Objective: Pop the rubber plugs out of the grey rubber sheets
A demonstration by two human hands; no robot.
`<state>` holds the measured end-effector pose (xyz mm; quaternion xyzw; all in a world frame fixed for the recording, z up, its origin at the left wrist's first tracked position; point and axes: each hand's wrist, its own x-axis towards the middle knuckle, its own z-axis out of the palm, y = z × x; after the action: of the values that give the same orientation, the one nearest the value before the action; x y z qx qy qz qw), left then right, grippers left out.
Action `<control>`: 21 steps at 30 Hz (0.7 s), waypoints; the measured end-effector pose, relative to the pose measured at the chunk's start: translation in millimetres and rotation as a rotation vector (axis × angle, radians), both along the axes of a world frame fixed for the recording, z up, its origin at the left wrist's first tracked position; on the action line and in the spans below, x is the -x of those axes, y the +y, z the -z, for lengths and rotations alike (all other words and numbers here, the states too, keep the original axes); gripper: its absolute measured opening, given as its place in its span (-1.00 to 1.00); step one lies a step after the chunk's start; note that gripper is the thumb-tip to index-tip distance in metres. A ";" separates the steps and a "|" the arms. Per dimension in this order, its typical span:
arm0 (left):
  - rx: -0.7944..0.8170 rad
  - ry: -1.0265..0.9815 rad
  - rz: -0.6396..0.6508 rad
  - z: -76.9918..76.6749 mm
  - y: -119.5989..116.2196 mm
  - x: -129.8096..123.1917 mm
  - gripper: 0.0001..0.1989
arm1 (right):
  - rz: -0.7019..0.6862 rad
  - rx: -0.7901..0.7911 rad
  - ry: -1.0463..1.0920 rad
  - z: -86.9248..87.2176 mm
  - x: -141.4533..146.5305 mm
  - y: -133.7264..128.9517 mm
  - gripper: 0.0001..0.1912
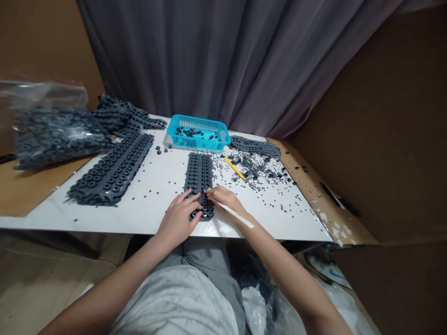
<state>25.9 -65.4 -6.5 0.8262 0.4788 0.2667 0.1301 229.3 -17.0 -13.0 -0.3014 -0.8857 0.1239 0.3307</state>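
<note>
A black rubber sheet [199,172] with rows of ring-shaped pieces lies lengthwise in front of me on the white tabletop. My left hand [179,217] rests on the near left part of this sheet with its fingers spread. Pinched in my right hand [225,199] is a thin white stick [239,217], held like a pen. Its tip is hidden by my fingers, which are at the right side of the sheet. A yellow stick [234,168] lies beyond my right hand, among small black round bits [256,170].
A blue basket [199,145] holding several black pieces stands at the back. Stacked black sheets [111,170] lie left, near a clear bag [59,135] full of black parts. Another sheet [256,145] lies back right. A grey curtain [181,60] hangs behind the table.
</note>
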 end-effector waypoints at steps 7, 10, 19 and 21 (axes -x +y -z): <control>0.002 -0.006 0.012 1.7 -0.4 0.7 -0.83 | 0.330 0.132 0.299 -2.1 -2.7 3.8 -0.85; 0.015 -0.007 0.014 2.9 -0.3 1.3 -0.82 | 0.307 0.226 0.395 -6.2 -0.8 0.0 -0.87; 0.053 -0.096 0.022 5.6 -0.1 3.2 -0.82 | 0.039 0.538 0.464 -8.5 3.1 -13.3 -0.82; 0.085 -0.181 0.004 1.0 5.1 5.6 -0.80 | 0.051 0.564 0.487 -8.1 1.9 -13.6 -0.81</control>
<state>20.4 -60.3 -7.5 0.7934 0.4743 0.3196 0.2082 227.4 -30.5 -4.8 -0.3644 -0.7043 0.4230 0.4384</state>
